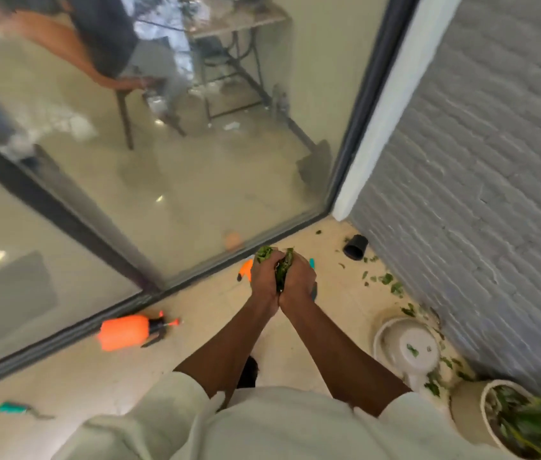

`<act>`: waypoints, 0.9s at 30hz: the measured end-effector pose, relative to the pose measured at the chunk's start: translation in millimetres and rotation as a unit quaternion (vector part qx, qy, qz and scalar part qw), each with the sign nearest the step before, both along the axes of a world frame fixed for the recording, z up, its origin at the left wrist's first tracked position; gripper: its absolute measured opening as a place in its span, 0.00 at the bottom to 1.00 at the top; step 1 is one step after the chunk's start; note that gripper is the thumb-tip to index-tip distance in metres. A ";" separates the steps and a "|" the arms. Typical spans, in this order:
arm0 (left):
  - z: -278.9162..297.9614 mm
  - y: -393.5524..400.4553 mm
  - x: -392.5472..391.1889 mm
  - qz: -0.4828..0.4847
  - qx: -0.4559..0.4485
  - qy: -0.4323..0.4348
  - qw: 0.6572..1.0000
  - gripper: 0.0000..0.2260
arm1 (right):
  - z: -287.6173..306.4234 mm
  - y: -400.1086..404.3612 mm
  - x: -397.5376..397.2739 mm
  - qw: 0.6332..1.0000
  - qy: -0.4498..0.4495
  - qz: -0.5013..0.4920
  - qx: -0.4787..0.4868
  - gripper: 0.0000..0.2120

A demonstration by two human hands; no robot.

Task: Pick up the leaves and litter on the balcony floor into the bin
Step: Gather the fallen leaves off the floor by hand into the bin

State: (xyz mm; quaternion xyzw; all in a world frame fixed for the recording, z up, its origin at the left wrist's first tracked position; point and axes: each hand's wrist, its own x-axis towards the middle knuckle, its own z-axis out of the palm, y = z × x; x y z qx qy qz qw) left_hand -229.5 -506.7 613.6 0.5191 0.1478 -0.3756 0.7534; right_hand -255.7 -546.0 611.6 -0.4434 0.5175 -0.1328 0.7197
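My left hand [264, 280] and my right hand [299, 277] are pressed together in front of me, gripping a bunch of green leaves [281, 265] between them above the floor. More loose leaves [387, 280] lie scattered along the foot of the grey brick wall at the right. A few sit in and around an overturned white pot [407, 346]. No bin can be picked out in this view.
A black cup [356, 246] lies tipped near the corner. An orange spray bottle [126, 332] lies by the glass door track. A teal hand tool [13, 408] is at lower left. A potted plant [508, 416] stands at lower right. Small orange and teal items show behind my hands.
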 end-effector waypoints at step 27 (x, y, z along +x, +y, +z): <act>8.2 697.2 30.0 0.631 0.016 0.063 0.773 0.11 | -3.4 701.7 86.4 0.848 -0.001 0.530 -0.002 0.09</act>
